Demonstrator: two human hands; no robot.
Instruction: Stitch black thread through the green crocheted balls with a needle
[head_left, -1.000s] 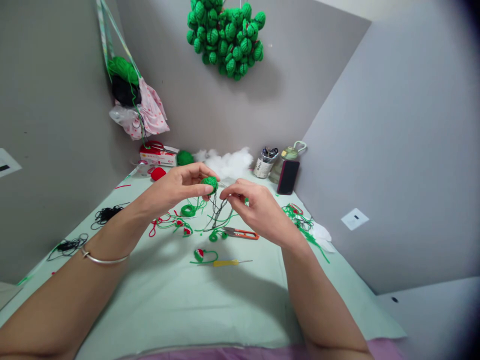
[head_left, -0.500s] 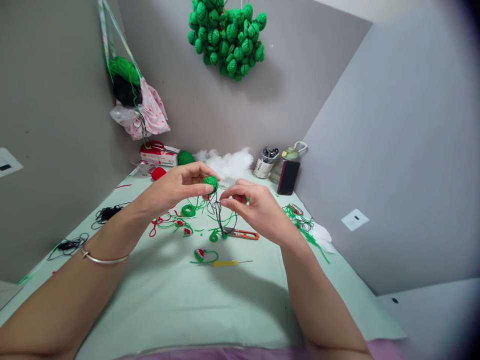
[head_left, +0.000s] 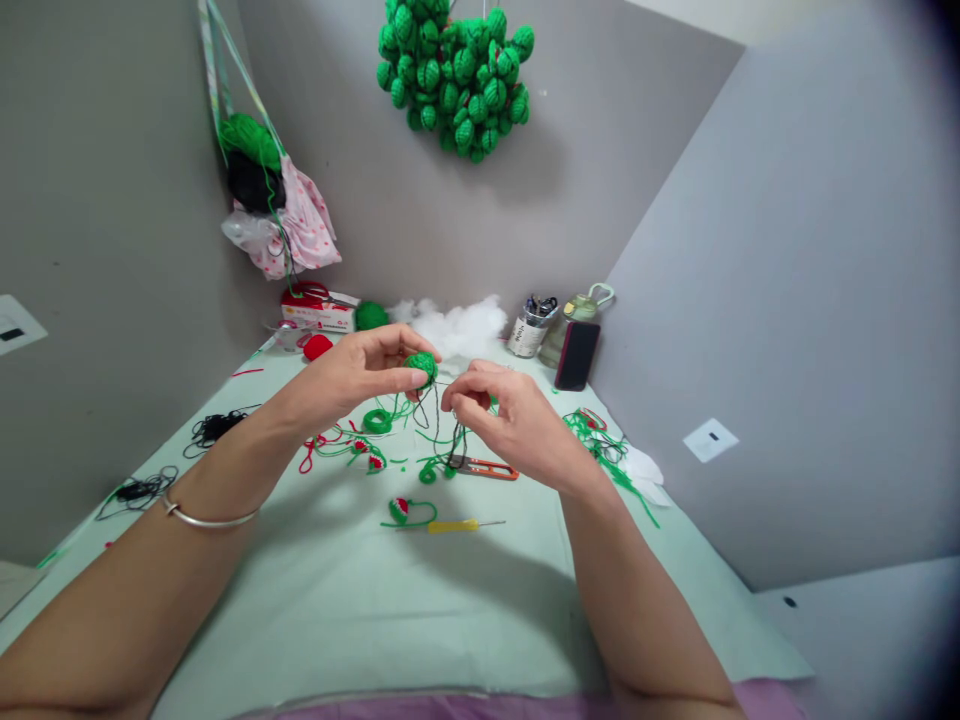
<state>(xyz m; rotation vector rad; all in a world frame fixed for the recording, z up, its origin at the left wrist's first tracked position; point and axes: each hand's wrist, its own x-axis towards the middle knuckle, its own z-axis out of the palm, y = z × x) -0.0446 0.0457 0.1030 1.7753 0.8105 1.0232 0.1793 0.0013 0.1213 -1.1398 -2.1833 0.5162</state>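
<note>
My left hand is closed round a small green crocheted ball, holding it above the table between thumb and fingers. Black yarn hangs from the ball in loose loops. Just to the right, my right hand is pinched, and a thin dark line runs from the ball to its fingertips. The fingers hide whether a needle is there besides the yarn. Below lie orange-handled thread snips, a small red and green crocheted piece with a green tail, and a yellow-handled crochet hook.
White stuffing, a pen cup, a bottle and a phone stand along the back. Black yarn lies left, green yarn scraps right. A cluster of green crocheted balls hangs above; a pink bag hangs at left.
The black yarn loops hang differently, spread apart and shifted slightly right beneath my right hand. A thin line now shows between the ball and my right fingertips. My left hand stays put.
</note>
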